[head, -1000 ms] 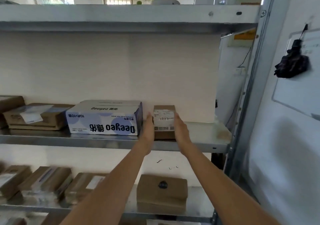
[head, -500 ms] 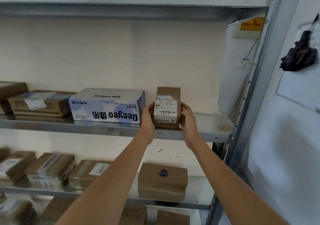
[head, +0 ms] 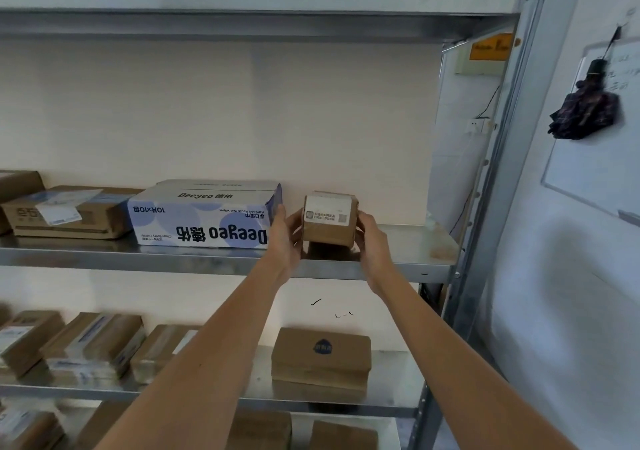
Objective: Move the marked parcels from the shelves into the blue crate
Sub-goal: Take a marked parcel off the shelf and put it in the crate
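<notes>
A small brown cardboard parcel [head: 329, 219] with a white label on its upper face is held between both hands just above the middle metal shelf [head: 408, 242]. My left hand [head: 285, 233] grips its left side and my right hand [head: 372, 238] grips its right side, fingers curled round the edges. The parcel's underside is lifted a little off the shelf, tilted toward me. The blue crate is not in view.
A white and blue Deeyeo wipes box [head: 204, 214] stands just left of my left hand. Brown parcels [head: 69, 212] lie further left. On the lower shelf sit several labelled parcels [head: 93, 342] and a stacked brown box [head: 320, 359]. A steel upright [head: 485, 207] bounds the right; a folded umbrella [head: 585, 110] hangs on the wall.
Both hands closed on the small parcel, stood it up on the shelf, then tipped it toward me and raised it slightly. The view has drawn closer to the shelf.
</notes>
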Available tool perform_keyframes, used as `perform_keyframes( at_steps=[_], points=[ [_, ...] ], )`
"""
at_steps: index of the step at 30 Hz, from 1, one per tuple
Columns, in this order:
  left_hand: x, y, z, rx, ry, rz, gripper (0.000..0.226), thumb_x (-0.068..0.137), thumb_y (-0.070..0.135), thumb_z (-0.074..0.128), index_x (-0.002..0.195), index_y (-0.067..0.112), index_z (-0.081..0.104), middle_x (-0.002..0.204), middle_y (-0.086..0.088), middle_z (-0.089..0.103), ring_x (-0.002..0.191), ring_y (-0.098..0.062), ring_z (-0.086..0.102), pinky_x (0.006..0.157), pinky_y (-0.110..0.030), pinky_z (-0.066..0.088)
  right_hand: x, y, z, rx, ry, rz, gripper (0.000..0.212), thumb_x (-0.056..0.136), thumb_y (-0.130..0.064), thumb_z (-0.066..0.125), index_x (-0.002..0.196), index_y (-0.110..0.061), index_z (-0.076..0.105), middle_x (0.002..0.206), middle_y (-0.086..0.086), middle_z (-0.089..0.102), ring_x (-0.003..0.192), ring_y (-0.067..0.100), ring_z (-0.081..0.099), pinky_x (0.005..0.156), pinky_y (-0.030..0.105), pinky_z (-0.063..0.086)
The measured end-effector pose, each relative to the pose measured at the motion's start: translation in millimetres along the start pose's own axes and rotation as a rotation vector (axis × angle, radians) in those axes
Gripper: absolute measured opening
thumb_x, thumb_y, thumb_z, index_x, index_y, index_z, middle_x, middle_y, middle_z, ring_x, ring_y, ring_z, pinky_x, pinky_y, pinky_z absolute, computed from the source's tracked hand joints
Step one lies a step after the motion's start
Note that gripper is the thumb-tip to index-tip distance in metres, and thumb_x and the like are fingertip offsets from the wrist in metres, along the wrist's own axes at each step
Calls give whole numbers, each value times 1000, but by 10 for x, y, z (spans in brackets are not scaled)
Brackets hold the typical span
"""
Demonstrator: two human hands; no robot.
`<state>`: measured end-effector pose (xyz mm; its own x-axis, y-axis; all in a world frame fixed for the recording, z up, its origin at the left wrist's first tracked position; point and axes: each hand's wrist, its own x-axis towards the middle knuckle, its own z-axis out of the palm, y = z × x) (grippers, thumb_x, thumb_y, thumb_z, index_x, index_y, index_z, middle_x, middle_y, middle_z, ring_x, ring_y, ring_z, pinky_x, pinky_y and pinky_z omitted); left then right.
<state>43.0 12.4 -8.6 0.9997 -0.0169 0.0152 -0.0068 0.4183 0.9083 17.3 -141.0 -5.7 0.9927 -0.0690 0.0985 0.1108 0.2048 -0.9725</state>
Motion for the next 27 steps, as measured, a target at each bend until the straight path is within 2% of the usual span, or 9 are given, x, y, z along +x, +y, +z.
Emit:
perform_keyframes(
  at_steps=[3,6,7,11,16,19,22,25,27],
  points=[
    [-1,12,44,62,-36,-12,71,98,59,12,135,14,53,132,-13,59,128,-29,49,106,-50,40,4,13,19,1,22,0,46,99,-49,34,110,-23,69,109,1,73,105,16,65,104,41,47],
    [2,32,112,194,-64,-47,76,94,67,15,133,16,56,121,-8,66,111,-20,61,80,-36,54,-3,-27,13,-17,71,18,49,96,-58,34,105,-26,71,104,3,74,103,21,67,101,40,48],
    [16,31,131,248,-74,-56,78,92,70,16,132,17,57,119,-7,67,107,-18,62,80,-33,54,0,-39,13,-51,82,13,50,96,-58,33,106,-27,70,105,2,74,103,21,67,100,40,49],
    [41,10,176,419,-149,-64,85,78,85,19,125,28,62,123,0,67,125,-20,53,113,-42,34,-30,-6,-25,-152,150,-53,47,100,-54,28,108,-29,67,113,1,70,95,9,62,75,21,45],
    [-66,59,261,467,-159,-45,59,84,79,22,94,45,70,102,24,69,114,-12,58,110,-33,33,-112,20,-51,-150,173,-116,53,99,-58,32,126,-24,62,121,2,67,105,14,61,82,20,46],
    [-214,-24,251,455,31,148,46,94,63,32,111,36,65,102,15,69,106,-11,56,95,-25,41,-173,6,-43,-186,294,-188,52,100,-51,37,139,-19,51,140,2,54,130,20,48,104,25,35],
    [-530,-206,72,614,235,628,36,101,37,37,119,15,58,119,-2,58,113,-21,55,95,-37,50,-379,-28,82,-354,380,-560,37,100,-47,39,126,-24,51,134,-13,49,129,6,40,107,22,29],
    [-792,-202,-164,780,281,825,33,99,35,35,120,18,53,115,9,52,111,-13,51,96,-37,46,-510,-41,434,-489,242,-782,37,98,-43,39,125,-20,53,127,-11,50,125,5,40,108,22,30],
    [-870,-49,-398,828,348,838,27,100,30,38,121,20,51,114,10,51,110,-11,49,96,-38,45,-580,-30,725,-498,124,-802,39,98,-41,39,125,-16,53,123,-12,46,122,-6,36,106,9,25]
  ],
)
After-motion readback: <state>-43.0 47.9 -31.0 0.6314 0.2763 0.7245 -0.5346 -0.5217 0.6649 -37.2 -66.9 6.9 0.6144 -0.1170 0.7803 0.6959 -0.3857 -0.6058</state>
